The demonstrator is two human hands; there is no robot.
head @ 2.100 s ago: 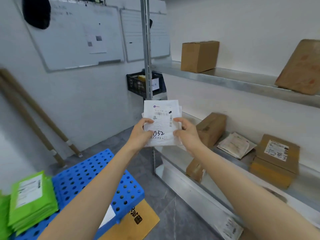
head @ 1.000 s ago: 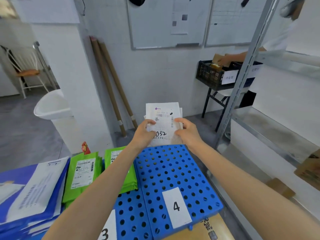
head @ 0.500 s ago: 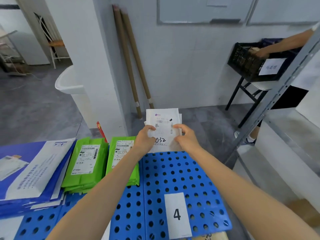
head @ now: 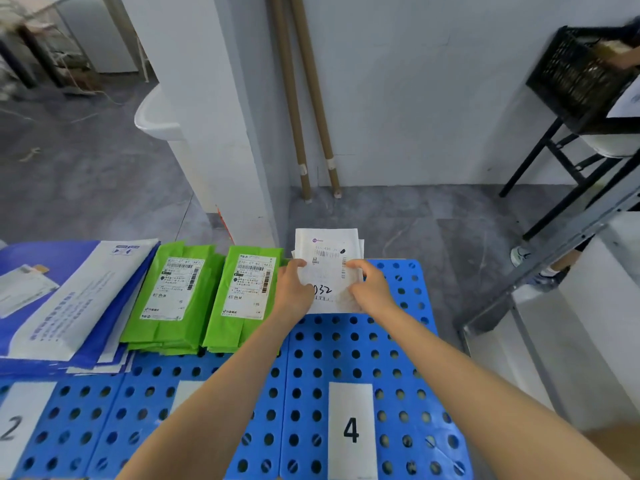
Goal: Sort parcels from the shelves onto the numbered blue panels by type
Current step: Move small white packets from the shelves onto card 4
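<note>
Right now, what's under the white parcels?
Panel 4's far end; its holes show around the white parcels. The patch beneath them, the left hand and the right hand is hidden.

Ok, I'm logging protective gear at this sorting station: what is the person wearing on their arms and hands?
Nothing that shows. The left hand and right hand are ungloved, with no watch, bracelet or ring on the parts in view. The left forearm and right forearm are bare down to the bottom edge of the picture; no sleeve comes into view.
</note>
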